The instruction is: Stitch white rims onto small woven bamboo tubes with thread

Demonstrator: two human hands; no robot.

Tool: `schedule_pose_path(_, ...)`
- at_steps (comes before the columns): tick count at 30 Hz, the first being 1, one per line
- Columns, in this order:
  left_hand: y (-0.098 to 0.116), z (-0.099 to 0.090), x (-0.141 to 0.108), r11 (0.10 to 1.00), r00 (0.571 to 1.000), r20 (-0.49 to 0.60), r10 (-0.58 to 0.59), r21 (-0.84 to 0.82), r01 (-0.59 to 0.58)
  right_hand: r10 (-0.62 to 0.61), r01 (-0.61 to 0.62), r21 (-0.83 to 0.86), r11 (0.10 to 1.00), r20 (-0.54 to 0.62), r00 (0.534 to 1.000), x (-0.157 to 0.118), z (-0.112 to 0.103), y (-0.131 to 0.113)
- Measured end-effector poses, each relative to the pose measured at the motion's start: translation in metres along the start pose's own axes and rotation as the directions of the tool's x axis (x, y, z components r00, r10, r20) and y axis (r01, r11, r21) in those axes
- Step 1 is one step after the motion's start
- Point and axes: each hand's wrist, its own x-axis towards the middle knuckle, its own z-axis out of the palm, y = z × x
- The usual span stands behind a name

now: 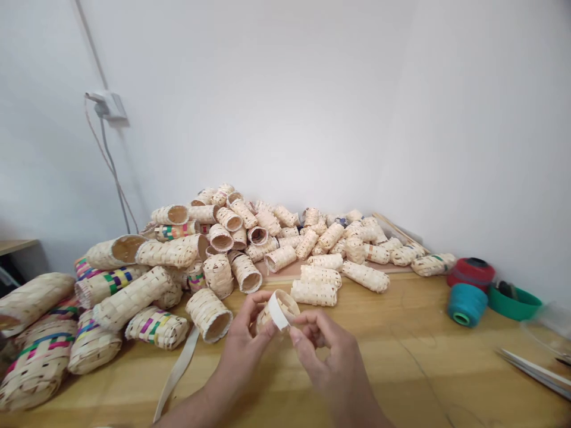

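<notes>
Woven bamboo tube [289,303] sits gripped in the fingers of the left hand [243,348], while the right hand [325,351] pinches a white strip [279,312] at its rim, above the worktop's [401,339] front edge.

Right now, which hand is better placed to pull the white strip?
Probably the right hand: its fingertips sit at the white strip, while the left hand is wrapped around the small woven tube.
</notes>
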Motion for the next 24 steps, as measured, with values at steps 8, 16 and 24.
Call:
schedule_pose_path(8, 0.005, 0.003, -0.002, 1.0, 1.0, 0.0, 0.0, 0.026, 0.0, 0.019, -0.019, -0.071, 0.997, 0.009, 1.0, -0.003, 0.005, 0.007)
schedule_pose_path(16, 0.003, 0.006, -0.001, 1.0, 1.0, 0.005, -0.008, 0.007, 0.008, 0.029, -0.03, -0.108, 0.994, -0.013, 1.0, -0.001, 0.007, 0.009)
schedule_pose_path(24, -0.001, 0.003, -0.001, 1.0, 0.999, -0.042, 0.003, 0.029, -0.001, 0.066, -0.07, 0.067, 0.995, 0.056, 0.996, 0.0, 0.001, 0.0)
